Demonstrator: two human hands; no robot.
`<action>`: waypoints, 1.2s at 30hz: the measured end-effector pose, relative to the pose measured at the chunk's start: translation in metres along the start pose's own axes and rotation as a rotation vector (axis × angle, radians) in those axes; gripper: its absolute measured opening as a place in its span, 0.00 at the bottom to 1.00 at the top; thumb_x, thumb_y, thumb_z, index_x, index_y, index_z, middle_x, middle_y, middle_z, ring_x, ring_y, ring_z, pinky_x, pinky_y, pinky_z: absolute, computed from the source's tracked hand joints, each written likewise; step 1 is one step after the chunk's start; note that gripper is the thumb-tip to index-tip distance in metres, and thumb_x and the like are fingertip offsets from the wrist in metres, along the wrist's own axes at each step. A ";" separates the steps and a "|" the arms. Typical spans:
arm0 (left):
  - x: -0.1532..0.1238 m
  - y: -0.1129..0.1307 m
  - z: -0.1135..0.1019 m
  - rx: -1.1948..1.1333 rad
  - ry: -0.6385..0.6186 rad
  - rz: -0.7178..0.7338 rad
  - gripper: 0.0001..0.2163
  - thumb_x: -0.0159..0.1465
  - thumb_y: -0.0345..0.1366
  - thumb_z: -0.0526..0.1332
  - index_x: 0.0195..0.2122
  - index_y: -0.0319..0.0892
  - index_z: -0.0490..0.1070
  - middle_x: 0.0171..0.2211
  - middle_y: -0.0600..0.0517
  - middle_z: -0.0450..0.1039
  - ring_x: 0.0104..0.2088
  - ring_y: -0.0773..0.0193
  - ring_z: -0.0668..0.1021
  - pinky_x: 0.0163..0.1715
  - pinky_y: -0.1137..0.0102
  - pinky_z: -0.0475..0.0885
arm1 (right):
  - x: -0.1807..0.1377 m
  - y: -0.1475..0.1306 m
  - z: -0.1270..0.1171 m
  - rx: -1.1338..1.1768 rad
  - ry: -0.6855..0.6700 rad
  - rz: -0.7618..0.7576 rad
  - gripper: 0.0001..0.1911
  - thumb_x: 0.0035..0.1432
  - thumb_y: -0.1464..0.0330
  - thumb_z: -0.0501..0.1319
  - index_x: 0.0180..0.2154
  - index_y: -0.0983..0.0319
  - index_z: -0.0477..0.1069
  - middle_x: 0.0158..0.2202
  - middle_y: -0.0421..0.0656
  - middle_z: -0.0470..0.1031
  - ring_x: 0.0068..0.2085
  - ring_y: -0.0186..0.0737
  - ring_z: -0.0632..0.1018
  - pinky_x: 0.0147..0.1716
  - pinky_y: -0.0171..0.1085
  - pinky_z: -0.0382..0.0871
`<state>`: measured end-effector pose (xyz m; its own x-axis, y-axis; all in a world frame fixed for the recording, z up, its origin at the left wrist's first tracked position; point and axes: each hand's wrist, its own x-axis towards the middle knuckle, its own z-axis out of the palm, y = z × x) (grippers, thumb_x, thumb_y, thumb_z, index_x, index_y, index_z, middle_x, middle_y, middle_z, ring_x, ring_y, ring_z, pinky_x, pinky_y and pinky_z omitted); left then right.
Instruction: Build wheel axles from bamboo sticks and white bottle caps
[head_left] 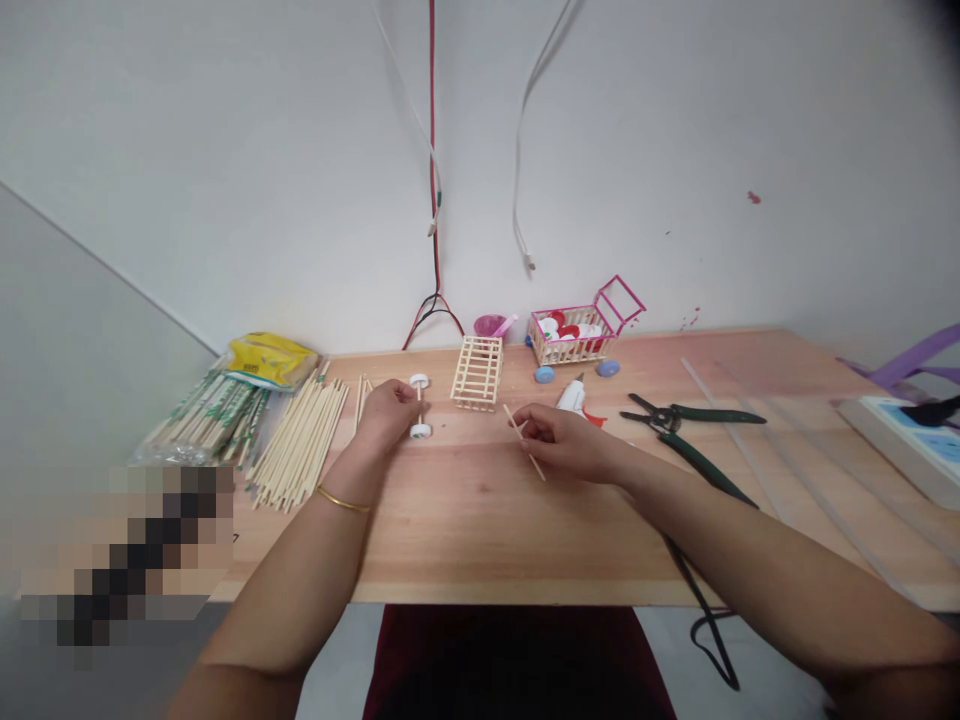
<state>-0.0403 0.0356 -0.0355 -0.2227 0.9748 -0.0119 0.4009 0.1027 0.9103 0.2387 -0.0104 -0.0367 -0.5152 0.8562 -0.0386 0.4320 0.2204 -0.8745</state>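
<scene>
My left hand (pixel 390 412) has its fingertips pinched at the middle of a short wooden axle with a white bottle-cap wheel (pixel 421 432) on each end. Between the fingers of my right hand (pixel 551 440) is a short thin wooden stick (pixel 536 466), tilted over the table. A small slatted frame of wooden sticks (pixel 478 372) rests on the table between and beyond my hands. Just past my right hand lies a white glue gun (pixel 573 395), partly hidden by the hand.
On the left are a pile of wooden sticks (pixel 300 445) and bagged chopsticks (pixel 202 415) under a yellow packet (pixel 271 361). At the back stand a pink-trimmed model cart (pixel 574 345) holding caps and a pink object (pixel 491 325). Green-handled pliers (pixel 697 440) and a white power strip (pixel 907 445) lie right.
</scene>
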 end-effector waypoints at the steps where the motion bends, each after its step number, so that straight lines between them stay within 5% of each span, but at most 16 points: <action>1: 0.000 0.003 0.000 -0.052 -0.023 -0.009 0.13 0.41 0.34 0.69 0.26 0.39 0.67 0.19 0.56 0.67 0.19 0.70 0.67 0.19 0.74 0.58 | 0.000 0.000 0.000 0.027 -0.007 0.006 0.10 0.55 0.69 0.55 0.41 0.59 0.63 0.30 0.39 0.73 0.29 0.35 0.73 0.28 0.34 0.64; 7: -0.015 0.025 -0.003 -0.425 -0.319 -0.054 0.14 0.42 0.36 0.71 0.27 0.36 0.70 0.17 0.57 0.66 0.17 0.75 0.65 0.17 0.77 0.58 | 0.000 -0.008 -0.002 0.052 0.067 -0.040 0.02 0.56 0.69 0.55 0.34 0.60 0.64 0.28 0.38 0.68 0.28 0.32 0.70 0.28 0.33 0.62; 11: -0.032 0.037 -0.002 -0.512 -0.534 -0.084 0.13 0.44 0.34 0.72 0.29 0.36 0.71 0.19 0.56 0.70 0.17 0.76 0.66 0.17 0.78 0.59 | -0.001 -0.016 -0.003 0.160 0.149 -0.056 0.10 0.59 0.61 0.57 0.34 0.61 0.66 0.26 0.37 0.63 0.26 0.31 0.65 0.26 0.33 0.59; 16: -0.054 0.040 0.010 -0.517 -0.718 -0.064 0.12 0.46 0.33 0.72 0.30 0.36 0.71 0.23 0.52 0.75 0.19 0.75 0.70 0.19 0.79 0.62 | -0.005 -0.024 -0.003 0.408 0.161 -0.053 0.19 0.56 0.54 0.60 0.43 0.61 0.68 0.34 0.42 0.69 0.28 0.31 0.66 0.29 0.35 0.62; 23: -0.064 0.037 0.024 -0.417 -0.808 -0.094 0.12 0.46 0.32 0.72 0.30 0.36 0.72 0.24 0.53 0.74 0.23 0.72 0.74 0.24 0.77 0.66 | -0.005 -0.026 -0.003 0.395 0.089 -0.130 0.21 0.53 0.56 0.63 0.44 0.61 0.71 0.40 0.45 0.72 0.42 0.41 0.72 0.41 0.40 0.65; 36: -0.065 0.032 0.029 -0.391 -0.850 -0.101 0.11 0.47 0.32 0.71 0.29 0.37 0.72 0.25 0.54 0.73 0.23 0.72 0.73 0.24 0.77 0.66 | -0.005 -0.023 -0.003 0.269 0.068 -0.118 0.16 0.54 0.59 0.63 0.41 0.62 0.72 0.37 0.43 0.72 0.39 0.40 0.72 0.40 0.40 0.66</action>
<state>0.0126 -0.0187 -0.0179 0.5452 0.7983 -0.2558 0.0543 0.2709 0.9611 0.2338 -0.0177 -0.0151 -0.4958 0.8632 0.0953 0.1553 0.1961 -0.9682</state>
